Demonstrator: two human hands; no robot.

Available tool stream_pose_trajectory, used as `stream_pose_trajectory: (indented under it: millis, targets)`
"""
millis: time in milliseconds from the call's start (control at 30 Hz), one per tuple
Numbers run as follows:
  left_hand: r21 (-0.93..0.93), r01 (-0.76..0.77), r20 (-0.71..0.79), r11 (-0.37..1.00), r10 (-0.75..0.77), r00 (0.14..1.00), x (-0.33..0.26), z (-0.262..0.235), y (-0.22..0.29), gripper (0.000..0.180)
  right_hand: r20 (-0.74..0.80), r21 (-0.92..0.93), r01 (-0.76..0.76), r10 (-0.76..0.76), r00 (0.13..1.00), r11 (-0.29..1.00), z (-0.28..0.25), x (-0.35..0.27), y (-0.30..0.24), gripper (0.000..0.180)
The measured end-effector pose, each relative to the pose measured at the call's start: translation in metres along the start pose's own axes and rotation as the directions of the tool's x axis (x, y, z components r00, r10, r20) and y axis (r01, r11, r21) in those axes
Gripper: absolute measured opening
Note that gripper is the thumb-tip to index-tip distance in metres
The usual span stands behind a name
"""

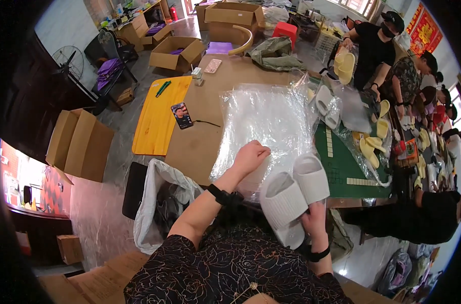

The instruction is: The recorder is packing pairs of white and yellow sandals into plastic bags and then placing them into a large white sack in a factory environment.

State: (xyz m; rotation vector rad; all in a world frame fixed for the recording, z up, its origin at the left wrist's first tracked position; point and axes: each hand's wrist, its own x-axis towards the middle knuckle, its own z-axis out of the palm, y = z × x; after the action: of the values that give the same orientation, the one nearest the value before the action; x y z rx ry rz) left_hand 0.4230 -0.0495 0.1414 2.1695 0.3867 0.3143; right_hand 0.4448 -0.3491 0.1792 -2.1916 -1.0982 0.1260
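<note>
A pair of white slippers [284,200] is in my right hand [314,220], whose fingers close round them near the table's front edge. The slippers lean together, one overlapping the other. Over a stack of clear plastic bags [271,111] is my left hand [251,159], its fingers curled into a pinch. Whether a bag's film is caught between those fingertips I cannot tell. To the right of the stack, another white pair of slippers [323,101] lies in clear plastic.
A phone [182,115] and green cutter [163,88] lie left on a yellow board [159,131]. A white sack [157,202] stands below. Yellow slippers [370,152] sit on the green mat [337,175]. At the right, a co-worker [375,48] holds yellow slippers; other people line the table.
</note>
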Motion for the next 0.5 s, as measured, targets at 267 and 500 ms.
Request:
stream_pose_trajectory:
  millis: [267,500]
  targets:
    - [0.075,-0.214,0.056,0.974,0.21,0.976,-0.011,0.007,0.034,0.018,0.077,-0.136,-0.142,0.153,0.985,0.981,0.022,0.015,0.006,0.022]
    - [0.004,-0.459,0.117,0.888,0.456,0.882,-0.035,0.019,0.053,0.015,-0.002,-0.049,-0.094,0.094,0.996,0.994,0.056,0.055,0.012,0.018]
